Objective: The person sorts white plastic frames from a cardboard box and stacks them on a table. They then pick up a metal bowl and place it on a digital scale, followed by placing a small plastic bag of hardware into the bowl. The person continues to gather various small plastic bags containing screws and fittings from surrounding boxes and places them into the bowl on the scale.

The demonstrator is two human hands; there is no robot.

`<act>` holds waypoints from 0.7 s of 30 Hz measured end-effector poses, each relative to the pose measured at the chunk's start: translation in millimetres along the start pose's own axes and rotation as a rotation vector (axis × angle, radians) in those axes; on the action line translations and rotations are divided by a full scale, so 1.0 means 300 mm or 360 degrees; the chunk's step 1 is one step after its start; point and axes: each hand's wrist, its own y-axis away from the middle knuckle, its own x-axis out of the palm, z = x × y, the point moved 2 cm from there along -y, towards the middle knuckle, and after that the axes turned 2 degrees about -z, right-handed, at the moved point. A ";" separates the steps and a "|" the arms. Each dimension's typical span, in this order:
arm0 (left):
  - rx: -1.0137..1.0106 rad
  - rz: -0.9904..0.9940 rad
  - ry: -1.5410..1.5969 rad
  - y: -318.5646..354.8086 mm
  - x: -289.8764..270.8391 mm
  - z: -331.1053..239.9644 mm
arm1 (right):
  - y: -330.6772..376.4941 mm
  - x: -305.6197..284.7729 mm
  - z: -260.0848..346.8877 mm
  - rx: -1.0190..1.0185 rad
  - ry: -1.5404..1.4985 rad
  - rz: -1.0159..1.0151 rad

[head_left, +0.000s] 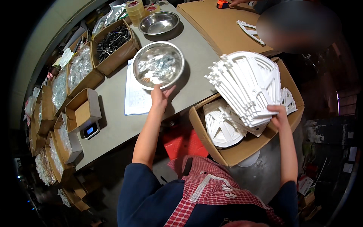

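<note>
My left hand (159,97) grips the near rim of a shiny metal bowl (180,72), fingers partly hidden under it. Small, blurred, clear and pale items (157,64) lie inside the bowl. My right hand (279,115) is closed on the near right corner of a thick stack of white plastic fan-shaped parts (251,81). That stack leans at a tilt over an open cardboard box (227,157). More white parts of the same kind (223,130) lie in the box beneath it.
A second metal bowl (159,23) and tape rolls (135,11) stand farther back on the grey table (113,130). Boxes of black pieces (113,43) and clear bags (79,66) line the left. Across, a person's hand (238,2) rests by a cardboard stack (211,26). A red stool (183,143) stands below.
</note>
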 end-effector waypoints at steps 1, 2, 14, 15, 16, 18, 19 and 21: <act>0.0034 0.0027 0.0068 -0.004 -0.029 -0.016 | -0.068 -0.003 0.029 0.0009 0.0102 0.0066; 0.0034 -0.0075 0.0004 0.037 -0.006 -0.043 | -0.127 0.007 0.063 0.0034 0.0213 0.0174; -0.0054 -0.0153 -0.0145 0.218 -0.181 -0.126 | -0.795 0.451 0.117 0.0310 0.1161 0.0619; -0.0065 -0.0210 -0.0189 0.231 -0.184 -0.125 | -0.823 0.472 0.112 0.0286 0.1257 0.0523; -0.0035 -0.0244 -0.0201 0.248 -0.210 -0.132 | -0.826 0.524 0.099 0.0301 0.1237 0.0506; -0.0017 -0.0272 -0.0217 0.257 -0.256 -0.133 | -0.820 0.587 0.074 0.0305 0.1271 0.0480; -0.0019 -0.0276 -0.0219 0.260 -0.268 -0.128 | -0.815 0.604 0.055 0.0239 0.1265 0.0566; -0.0041 -0.0217 -0.0244 0.254 -0.232 -0.113 | -0.864 0.584 0.044 -0.0196 0.1867 0.0614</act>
